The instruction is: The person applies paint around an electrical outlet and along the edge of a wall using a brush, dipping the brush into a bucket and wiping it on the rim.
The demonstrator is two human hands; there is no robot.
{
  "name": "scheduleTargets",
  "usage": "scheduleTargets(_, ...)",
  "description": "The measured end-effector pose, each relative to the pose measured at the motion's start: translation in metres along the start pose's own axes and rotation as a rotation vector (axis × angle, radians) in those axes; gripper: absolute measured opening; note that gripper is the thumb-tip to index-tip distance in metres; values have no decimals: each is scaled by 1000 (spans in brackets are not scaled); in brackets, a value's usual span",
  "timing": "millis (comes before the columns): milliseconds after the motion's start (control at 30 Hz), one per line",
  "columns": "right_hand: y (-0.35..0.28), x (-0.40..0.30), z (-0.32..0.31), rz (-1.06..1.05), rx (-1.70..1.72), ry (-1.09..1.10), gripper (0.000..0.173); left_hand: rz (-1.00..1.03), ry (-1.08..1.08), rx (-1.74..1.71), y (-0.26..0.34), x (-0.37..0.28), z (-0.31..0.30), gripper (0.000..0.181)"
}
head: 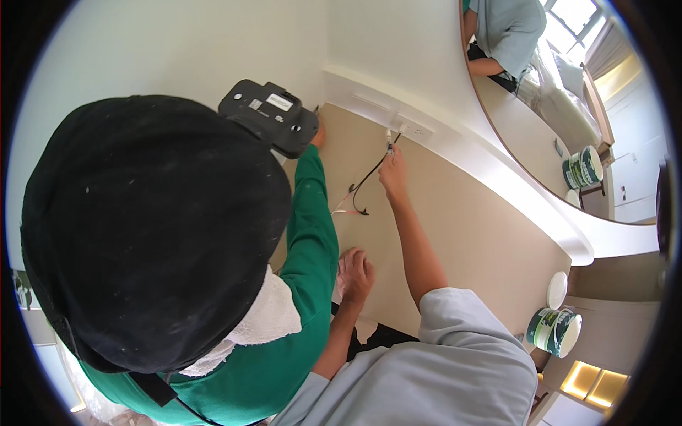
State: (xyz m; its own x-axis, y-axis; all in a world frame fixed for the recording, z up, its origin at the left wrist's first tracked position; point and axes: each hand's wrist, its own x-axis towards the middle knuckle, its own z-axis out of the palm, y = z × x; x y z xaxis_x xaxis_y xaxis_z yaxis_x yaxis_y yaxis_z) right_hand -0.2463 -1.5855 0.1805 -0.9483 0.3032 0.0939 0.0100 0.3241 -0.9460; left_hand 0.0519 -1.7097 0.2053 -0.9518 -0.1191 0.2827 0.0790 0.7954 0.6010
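Note:
My right hand is closed on a small slender object with a white upper end and a dark lower part; its kind is unclear. Beside it, a black cable runs down from a white plug at the wall socket and splits into thin leads with red and white wires over the beige panel. Lower down, my left hand rests near the co-worker's green sleeve, its fingers bent; its palm is hidden, so whether it holds anything cannot be told.
At the left a co-worker in a black cap and green sleeve reaches with one hand towards the wall corner, partly behind a black device. A large mirror hangs upper right. A green-and-white bucket and white lid are at right.

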Motion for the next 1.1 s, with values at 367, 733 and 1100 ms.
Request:
scheduleTargets(367, -71, 2, -3, 183, -79, 26, 40, 16, -13, 97, -4, -2, 1, 28)
scheduleTargets(733, -50, 18, 10, 41, 25, 121, 35, 22, -30, 135, -2, -2, 2, 27)
scheduleTargets(1100, -59, 6, 21, -124, 49, 224, 38, 29, -20, 118, -2, -2, 1, 27)
